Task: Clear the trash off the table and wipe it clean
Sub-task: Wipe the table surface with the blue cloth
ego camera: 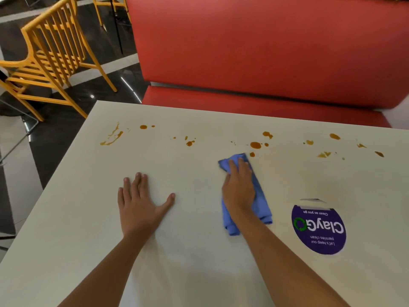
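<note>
A white table (199,251) fills the lower view. Orange-brown sauce stains (255,145) are spattered in a band along its far side, from a smear at the far left (111,136) to drips at the far right (334,136). A folded blue cloth (261,196) lies on the table just short of the middle stains. My right hand (239,187) presses flat on the cloth with straight fingers. Beside it, my left hand (139,200) rests flat on the bare table, fingers spread.
A round purple sticker (318,229) is stuck on the table at the right. A red bench seat (254,52) stands behind the table's far edge. Yellow slatted chairs (48,52) stand on the dark floor to the left.
</note>
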